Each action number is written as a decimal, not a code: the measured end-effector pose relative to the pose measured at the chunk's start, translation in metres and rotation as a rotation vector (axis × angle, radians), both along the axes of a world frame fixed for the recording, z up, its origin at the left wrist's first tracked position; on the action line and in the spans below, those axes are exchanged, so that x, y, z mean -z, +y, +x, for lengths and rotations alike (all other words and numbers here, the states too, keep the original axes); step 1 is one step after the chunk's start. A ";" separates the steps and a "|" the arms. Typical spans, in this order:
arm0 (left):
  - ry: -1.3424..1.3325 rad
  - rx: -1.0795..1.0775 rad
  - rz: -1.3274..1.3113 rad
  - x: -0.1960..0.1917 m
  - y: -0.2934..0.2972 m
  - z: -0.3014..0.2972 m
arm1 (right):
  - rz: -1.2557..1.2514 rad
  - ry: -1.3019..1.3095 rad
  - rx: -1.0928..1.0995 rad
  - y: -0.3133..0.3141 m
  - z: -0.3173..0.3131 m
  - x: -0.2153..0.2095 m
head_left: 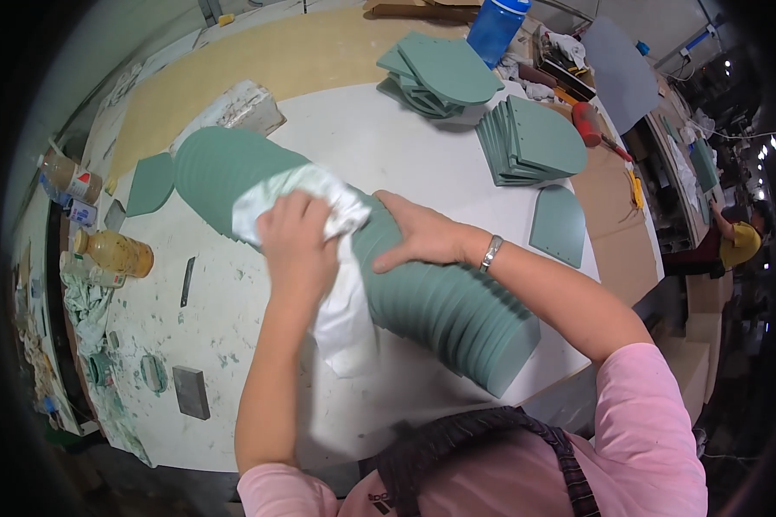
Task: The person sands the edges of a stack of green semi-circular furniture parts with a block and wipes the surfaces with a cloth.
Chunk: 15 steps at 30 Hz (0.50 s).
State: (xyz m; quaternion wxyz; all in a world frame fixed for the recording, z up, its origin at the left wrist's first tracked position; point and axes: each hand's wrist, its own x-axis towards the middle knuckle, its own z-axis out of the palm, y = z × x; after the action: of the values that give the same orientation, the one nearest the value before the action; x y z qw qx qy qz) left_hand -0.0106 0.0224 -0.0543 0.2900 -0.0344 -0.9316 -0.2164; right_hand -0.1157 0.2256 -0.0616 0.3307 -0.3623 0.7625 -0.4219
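A long row of green panels [448,314] with rounded ends stands on edge, packed face to face, running diagonally across the white table. My left hand [300,237] grips a white cloth [345,323] and presses it on the panels' curved edges near the middle of the row. The cloth's loose end hangs down on the near side, slightly blurred. Just right of it, my right hand [422,234] lies over the top of the row, thumb and fingers spread apart on the edges. The fingertips of my left hand are partly sunk in the cloth.
Stacked green panels [535,142] sit at the far right, beside a red mallet [586,125] and blue bottle [497,33]. Single panels lie at both ends. At left are a yellow bottle [116,252], a black blade [188,282] and a grey block [191,392]. Another person [737,237] works far right.
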 end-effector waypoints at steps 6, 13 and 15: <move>-0.106 -0.138 -0.075 -0.011 0.004 -0.006 | 0.154 0.044 -0.024 -0.005 0.003 -0.011; -0.034 -0.129 -0.062 -0.003 0.011 -0.010 | 0.071 0.056 0.007 0.000 -0.003 0.000; -0.028 -0.172 -0.030 0.007 0.003 0.022 | 0.087 0.030 0.006 0.004 -0.004 -0.005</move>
State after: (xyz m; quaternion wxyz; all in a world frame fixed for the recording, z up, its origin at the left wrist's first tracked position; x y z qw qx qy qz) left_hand 0.0113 0.0254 -0.0609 0.2941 0.0442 -0.9382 -0.1771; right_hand -0.1202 0.2295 -0.0562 0.3334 -0.3518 0.7859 -0.3840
